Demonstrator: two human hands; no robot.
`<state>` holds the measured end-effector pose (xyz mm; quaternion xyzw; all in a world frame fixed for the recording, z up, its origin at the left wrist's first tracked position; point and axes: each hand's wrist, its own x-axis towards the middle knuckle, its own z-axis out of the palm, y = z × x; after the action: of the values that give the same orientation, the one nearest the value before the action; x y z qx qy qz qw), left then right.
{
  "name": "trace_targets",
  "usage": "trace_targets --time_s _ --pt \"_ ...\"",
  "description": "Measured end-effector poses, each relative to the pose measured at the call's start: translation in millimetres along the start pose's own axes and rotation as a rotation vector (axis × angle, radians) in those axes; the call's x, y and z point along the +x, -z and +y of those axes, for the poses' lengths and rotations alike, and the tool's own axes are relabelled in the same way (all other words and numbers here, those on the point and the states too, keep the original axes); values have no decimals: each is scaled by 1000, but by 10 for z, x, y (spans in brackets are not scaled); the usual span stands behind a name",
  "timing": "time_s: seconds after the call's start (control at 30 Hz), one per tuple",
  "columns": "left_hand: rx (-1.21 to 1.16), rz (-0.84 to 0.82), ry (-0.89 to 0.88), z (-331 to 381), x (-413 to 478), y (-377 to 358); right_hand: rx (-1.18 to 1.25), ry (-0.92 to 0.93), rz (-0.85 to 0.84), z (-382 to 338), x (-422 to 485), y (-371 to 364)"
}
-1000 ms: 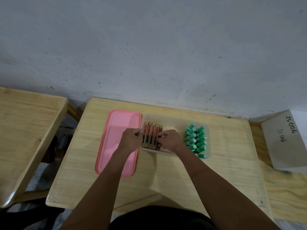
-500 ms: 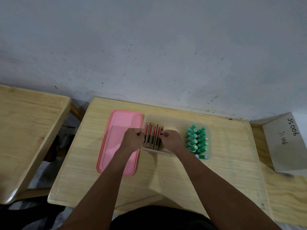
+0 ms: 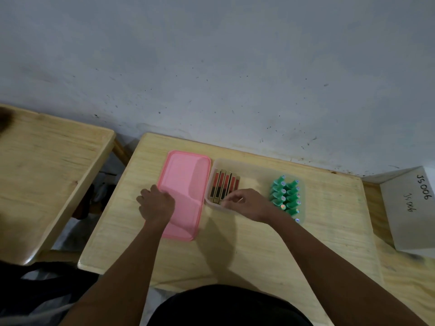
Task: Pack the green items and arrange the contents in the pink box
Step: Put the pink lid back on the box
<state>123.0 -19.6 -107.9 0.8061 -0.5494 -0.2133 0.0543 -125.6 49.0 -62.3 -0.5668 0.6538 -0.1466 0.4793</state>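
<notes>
A clear plastic box [image 3: 255, 171] stands on the wooden table [image 3: 247, 250]. Its pink lid [image 3: 186, 182] lies flat just to its left. Several red and gold sticks [image 3: 223, 185] stand side by side at the box's left end. Several green bottles [image 3: 286, 196] fill its right end in two rows. My left hand [image 3: 156, 204] sits on the lid's left edge, fingers curled over it. My right hand [image 3: 247, 204] is at the box's near wall, its curled fingertips pinching the near end of the rightmost sticks.
A second wooden table [image 3: 47, 172] stands at the left across a narrow gap. A white box marked JS006 [image 3: 412, 208] lies at the right on another wooden surface. A grey wall runs behind the table.
My left hand has left the sticks and moved left to the far edge of the pink lid. My right hand has slid to the sticks' near end.
</notes>
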Motion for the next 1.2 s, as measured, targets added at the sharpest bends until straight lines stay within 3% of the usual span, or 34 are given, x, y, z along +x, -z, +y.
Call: trace_targets --time_s 0.13,0.5,0.6,0.73,0.83,0.9,1.03,1.2 --pt "-34 0 27 -139 35 -12 -116 53 16 1 -6 -70" --pt "-347 -48 5 -155 83 175 -178 -11 102 -49 -79 -151" --pt "-393 16 -87 -63 39 307 -189 -21 94 -77 -96 -148" --pt "-422 222 -279 34 -61 455 -147 5 133 -121 -94 -100" --pt "-409 362 -410 134 -123 542 93 -3 261 -272 -115 70" --pt "-351 451 -543 209 -217 590 457 -60 299 -410 -141 242" --pt "-264 585 -759 343 -468 601 1130 -77 167 -529 -239 605" --pt "-185 720 -1113 505 -669 425 1348 -98 192 -508 -426 899"
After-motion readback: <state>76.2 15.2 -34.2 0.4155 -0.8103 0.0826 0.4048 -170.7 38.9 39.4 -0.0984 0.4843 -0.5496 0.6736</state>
